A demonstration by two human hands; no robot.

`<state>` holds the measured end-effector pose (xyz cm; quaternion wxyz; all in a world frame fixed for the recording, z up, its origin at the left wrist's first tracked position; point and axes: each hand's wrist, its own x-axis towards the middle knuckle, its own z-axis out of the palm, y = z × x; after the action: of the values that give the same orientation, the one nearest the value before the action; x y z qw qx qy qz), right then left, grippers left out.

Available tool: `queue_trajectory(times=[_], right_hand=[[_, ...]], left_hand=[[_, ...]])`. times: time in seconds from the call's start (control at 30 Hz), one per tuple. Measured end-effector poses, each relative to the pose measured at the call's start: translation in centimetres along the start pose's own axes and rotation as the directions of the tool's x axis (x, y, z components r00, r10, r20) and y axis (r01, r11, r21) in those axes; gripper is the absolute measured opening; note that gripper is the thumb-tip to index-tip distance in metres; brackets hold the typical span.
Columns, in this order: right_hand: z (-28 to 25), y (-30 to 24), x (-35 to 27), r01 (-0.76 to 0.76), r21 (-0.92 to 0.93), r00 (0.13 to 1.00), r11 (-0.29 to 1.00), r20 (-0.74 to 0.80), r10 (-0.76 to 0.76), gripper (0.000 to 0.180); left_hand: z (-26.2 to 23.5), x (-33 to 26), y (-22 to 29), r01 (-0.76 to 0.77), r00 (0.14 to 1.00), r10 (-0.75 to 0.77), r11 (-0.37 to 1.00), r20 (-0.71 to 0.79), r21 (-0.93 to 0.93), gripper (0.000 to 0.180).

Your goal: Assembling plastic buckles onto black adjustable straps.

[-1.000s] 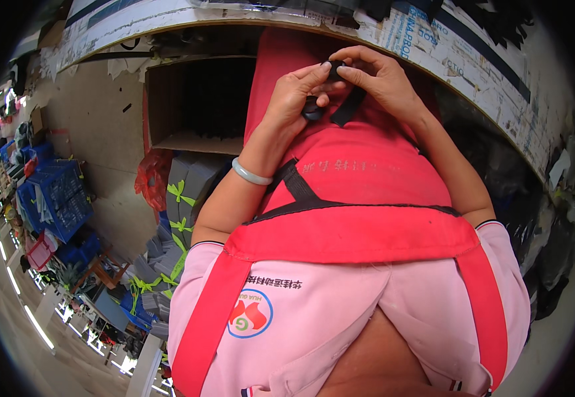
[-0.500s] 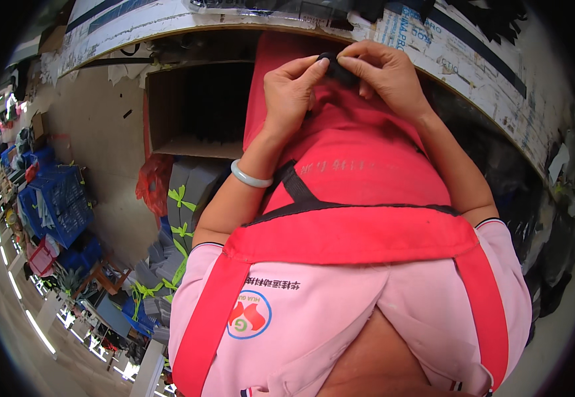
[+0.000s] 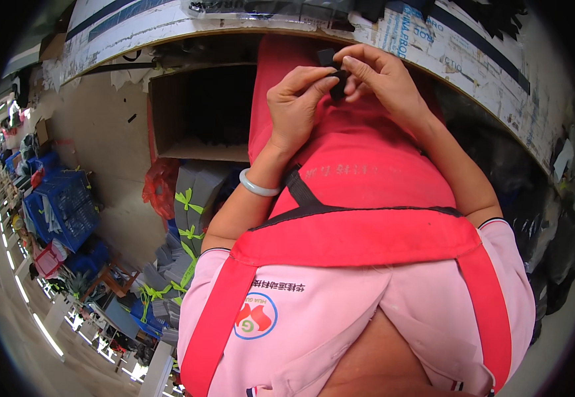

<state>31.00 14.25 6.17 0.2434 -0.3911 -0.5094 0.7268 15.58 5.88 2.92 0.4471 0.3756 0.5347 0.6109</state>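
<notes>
My left hand and my right hand meet at the edge of the worktable, over my red apron. Between the fingertips of both hands sits a small black piece, pinched from both sides. A pale bangle circles my left wrist. Most of the black piece is hidden by my fingers, so its shape is unclear.
An open cardboard box sits under the table at left. Grey bundles tied with green ribbon are stacked below it. Blue crates stand further left along an aisle. Dark material lies on the table top.
Both hands have risen toward the table edge while working the small black piece; the fingers have closed tighter around it.
</notes>
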Motion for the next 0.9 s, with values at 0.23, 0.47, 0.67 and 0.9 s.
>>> queue_trajectory(times=[0.23, 0.47, 0.67, 0.9], right_hand=[[-1.7, -0.1, 0.2, -0.127, -0.062, 0.978, 0.990, 0.161, 0.135, 0.019], [-2.1, -0.4, 0.8, -0.021, -0.075, 0.998, 0.997, 0.060, 0.025, 0.017], [-1.4, 0.5, 0.9, 0.028, -0.119, 1.000, 0.992, 0.014, -0.027, 0.019], [-9.9, -2.4, 3.0, 0.363, -0.908, 0.666, 0.212, 0.094, -0.740, 0.012]], left_hand=[[-0.6, -0.5, 0.7, -0.136, 0.983, 0.118, 0.983, 0.141, 0.121, 0.021], [-0.3, 0.0, 1.5, -0.169, 0.966, 0.147, 0.982, 0.211, 0.089, 0.019], [-1.0, -0.7, 3.8, -0.168, 0.949, 0.106, 0.967, 0.297, 0.192, 0.015], [-11.9, -2.7, 4.7, 0.195, 0.899, -0.217, 0.976, -0.379, -0.097, 0.034]])
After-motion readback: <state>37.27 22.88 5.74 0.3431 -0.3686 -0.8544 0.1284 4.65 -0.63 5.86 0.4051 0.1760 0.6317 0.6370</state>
